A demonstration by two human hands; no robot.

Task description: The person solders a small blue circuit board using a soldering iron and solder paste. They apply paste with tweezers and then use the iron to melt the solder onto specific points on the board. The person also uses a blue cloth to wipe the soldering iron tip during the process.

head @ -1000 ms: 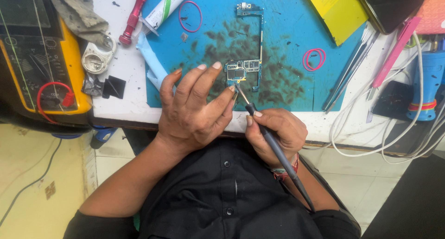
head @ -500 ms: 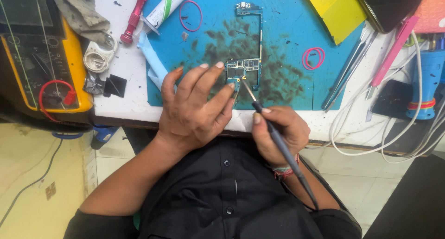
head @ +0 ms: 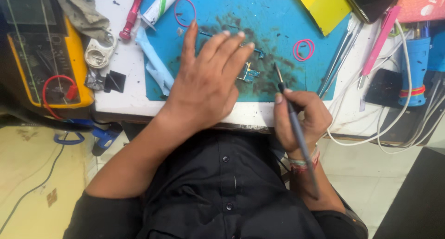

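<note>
Circuit board (head: 248, 74) lies on blue work mat (head: 278, 16), small and greenish, mostly hidden under left hand (head: 208, 81), only its right end showing amid dark smudges on the mat. Left hand fingers spread flat and loose over the board, grasping nothing, palm down. Right hand (head: 303, 118) sits at the near edge of white bench (head: 125, 72), fingers clenched pen-style around thin dark tool (head: 292, 118), metal tip pointing up toward the mat, just right of the board, not touching it. Pink rubber band (head: 303, 49) lies on the mat right of the tool tip, another pink band (head: 185, 11) near the top left of the mat. Red-handled screwdriver (head: 132, 14) and white tube (head: 162, 5) rest at the mat's upper left. Yellow multimeter (head: 46, 63) with red lead sits far left. Yellow pad (head: 324, 7) at top right, pink pry tool (head: 378, 42) and white cable (head: 403, 100) on the right side.
</note>
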